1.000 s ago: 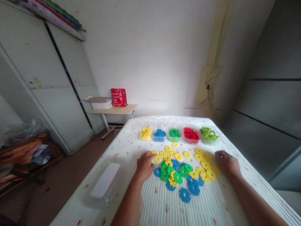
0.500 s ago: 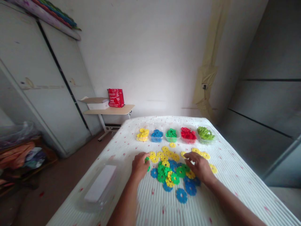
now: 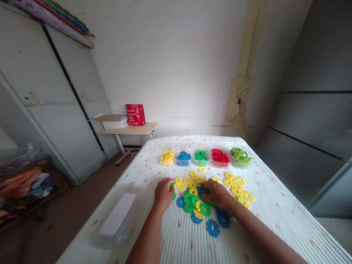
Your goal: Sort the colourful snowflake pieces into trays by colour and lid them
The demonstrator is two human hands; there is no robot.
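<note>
Blue discs (image 3: 202,191) lie under right hand (image 3: 219,194), green discs (image 3: 174,196) beside left hand (image 3: 164,193); grips unclear.

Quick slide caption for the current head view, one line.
Right hand over loose yellow, green and blue notched discs, left hand at their edge, five filled clear tubs lined up behind.

Bare surface (image 3: 150,194) runs as a lane between the clear tray (image 3: 120,239) on the left and the left hand (image 3: 164,192). On the far side, a row of filled tubs (image 3: 202,163) blocks passage (the gaps look too tight for a hand). Loose discs (image 3: 189,203) crowd the middle, between the left hand and the right hand (image 3: 219,193); the right forearm (image 3: 255,229) bars their near right side. Right of the yellow discs (image 3: 238,189), there is open room.
</note>
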